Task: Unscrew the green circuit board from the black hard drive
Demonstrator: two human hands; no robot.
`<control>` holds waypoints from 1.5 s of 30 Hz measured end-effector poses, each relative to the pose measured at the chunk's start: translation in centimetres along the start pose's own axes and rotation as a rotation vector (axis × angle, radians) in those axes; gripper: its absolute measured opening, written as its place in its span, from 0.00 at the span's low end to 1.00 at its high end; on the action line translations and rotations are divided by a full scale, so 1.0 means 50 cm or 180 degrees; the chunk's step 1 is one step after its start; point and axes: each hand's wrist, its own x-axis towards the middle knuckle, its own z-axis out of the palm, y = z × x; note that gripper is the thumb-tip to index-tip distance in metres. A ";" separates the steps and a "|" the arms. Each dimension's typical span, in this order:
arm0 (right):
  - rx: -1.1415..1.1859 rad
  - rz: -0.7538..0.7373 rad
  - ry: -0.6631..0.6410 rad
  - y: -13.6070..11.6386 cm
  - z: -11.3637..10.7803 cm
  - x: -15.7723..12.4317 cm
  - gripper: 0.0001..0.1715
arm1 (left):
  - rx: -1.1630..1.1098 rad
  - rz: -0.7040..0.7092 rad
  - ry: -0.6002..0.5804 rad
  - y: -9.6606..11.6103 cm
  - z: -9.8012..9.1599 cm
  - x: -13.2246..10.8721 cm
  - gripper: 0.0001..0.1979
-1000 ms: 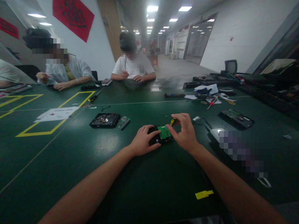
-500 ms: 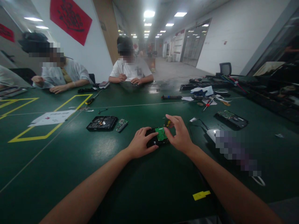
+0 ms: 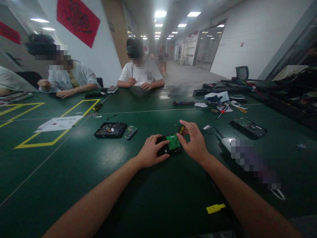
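Note:
In the head view a black hard drive (image 3: 162,150) with a green circuit board (image 3: 174,141) facing up lies flat on the table in front of me. My left hand (image 3: 150,152) grips the drive's left end, its thumb along the near edge and its fingers over the top. Between the thumb and fingers of my right hand (image 3: 195,140) is a screwdriver (image 3: 182,129) with a yellow and black handle, held above the board's right side. Its tip is too small to make out. Tiny screws (image 3: 175,125) lie just beyond the drive.
To the left sit an opened drive casing (image 3: 110,130) and a loose circuit board (image 3: 131,132). Another hard drive (image 3: 248,128) and a blurred-out device with a cable (image 3: 226,142) are at right. Yellow tape (image 3: 216,208) lies nearby. Two people work across the table (image 3: 81,175).
The screwdriver's handle shows more, tilted a little differently in my right hand. My left hand stays on the drive. The whole view has shifted slightly.

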 end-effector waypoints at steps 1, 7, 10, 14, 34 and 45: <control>0.0012 0.0010 -0.0009 0.000 0.000 0.000 0.34 | -0.0008 -0.0005 0.0003 0.001 0.000 0.000 0.34; 0.0218 -0.0050 0.0012 0.003 0.003 -0.002 0.35 | -0.0015 -0.0011 -0.0004 0.002 -0.001 0.000 0.34; 0.0172 -0.0141 0.0070 0.002 0.002 0.000 0.33 | -0.0004 -0.0016 -0.0013 0.000 -0.001 -0.001 0.34; 0.0095 -0.0150 0.0075 -0.001 0.000 0.003 0.32 | -0.0004 -0.0026 -0.0036 0.001 -0.003 -0.001 0.34; 0.0207 -0.0098 -0.0043 -0.008 -0.005 0.002 0.34 | 0.0025 -0.0009 -0.0033 0.001 -0.003 0.000 0.34; 0.0187 -0.0182 -0.0038 -0.009 -0.007 0.006 0.31 | 0.0043 -0.0031 -0.0063 0.002 -0.004 0.000 0.34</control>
